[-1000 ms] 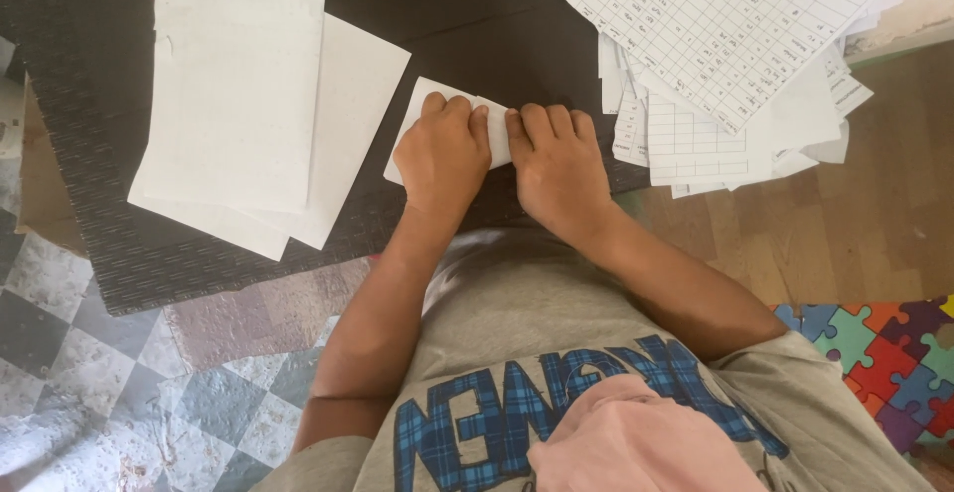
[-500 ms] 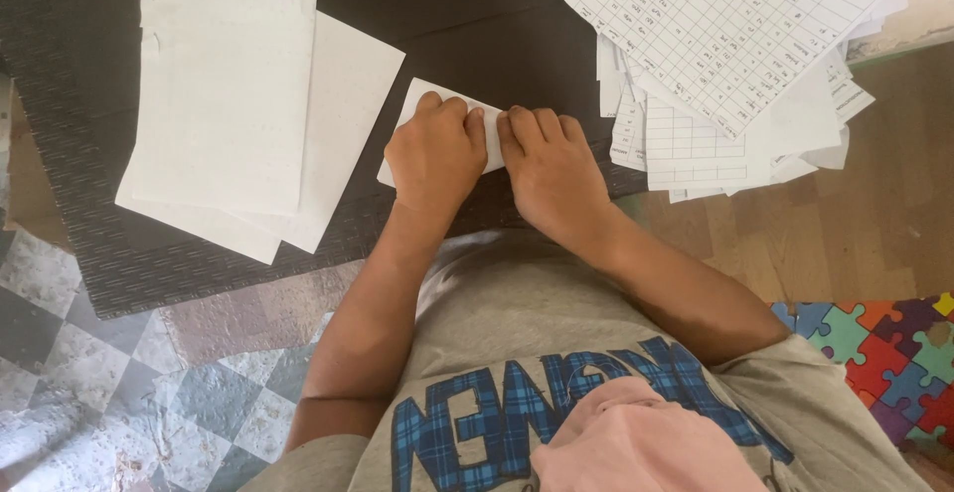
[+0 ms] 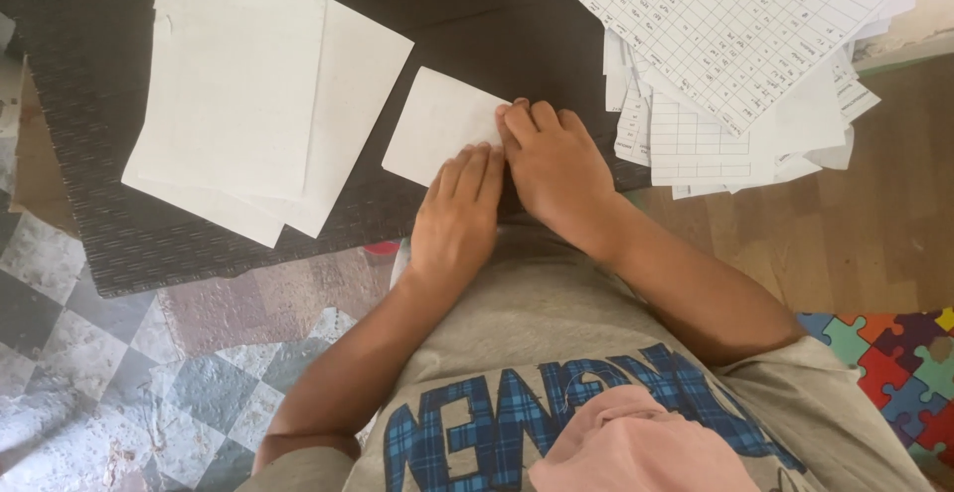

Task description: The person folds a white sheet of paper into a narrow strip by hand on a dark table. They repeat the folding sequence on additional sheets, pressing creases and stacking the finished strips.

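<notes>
A small folded white paper point(image 3: 434, 124) lies on a dark woven mat point(image 3: 109, 224) in front of me. My left hand point(image 3: 457, 219) rests flat with its fingertips pressing the paper's near right edge. Right beside it, touching it, my right hand point(image 3: 555, 166) has its fingers curled down on the paper's right corner. Both hands hold the paper against the mat. The part of the paper under the fingers is hidden.
A loose stack of blank white sheets point(image 3: 243, 84) lies to the left on the mat. A fanned pile of grid-printed sheets point(image 3: 740, 45) sits at the upper right, partly over wooden floor point(image 3: 865, 244). Checked tiles point(image 3: 79, 373) are lower left, coloured puzzle-piece matting point(image 3: 899, 358) lower right.
Both hands have slid from the middle of the small paper toward its right near edge, uncovering most of its surface. The view has shifted slightly.
</notes>
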